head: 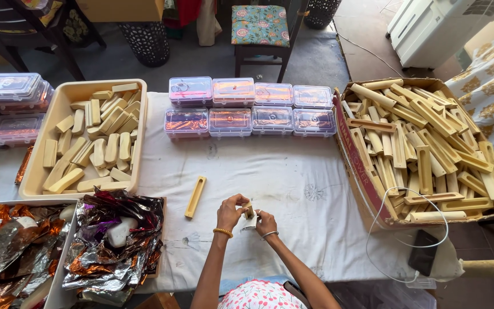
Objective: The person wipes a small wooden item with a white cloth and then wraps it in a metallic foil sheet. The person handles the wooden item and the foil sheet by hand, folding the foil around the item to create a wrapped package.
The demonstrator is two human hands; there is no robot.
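A white cloth, marked with faint pen doodles, covers the tabletop [293, 171] that fills most of the view, with a grey floor and a cushioned chair [260, 28] beyond it at twelve o'clock. Nearest the camera, at six o'clock, the left hand [231, 210] and the right hand [265, 222] meet over the cloth, their fingertips pinched together on a small cream-coloured piece [249, 210] held just above the surface; what exactly the piece is cannot be told at this size. The step in hand looks like fitting or unwrapping that piece between the fingers, and the next move would seem to call for a steady pinch with one hand while the other works its end. At eight o'clock lie two heaps of crumpled metallic foil [115, 243], copper and purple, with pale blocks showing among them. Just to the left of the hands, at ten o'clock, a single slotted cream stick [195, 197] rests alone on the cloth. Farther off at ten o'clock a beige tray [47, 154] holds short cream blocks piled loosely. At three o'clock a cardboard box [367, 189] is heaped with long slotted sticks of the same colour, and a white cable [407, 197] loops over its near wall toward a dark phone [424, 252]. Farthest on the tabletop, at twelve o'clock, clear lidded plastic boxes [251, 109] stand in two rows, touching.
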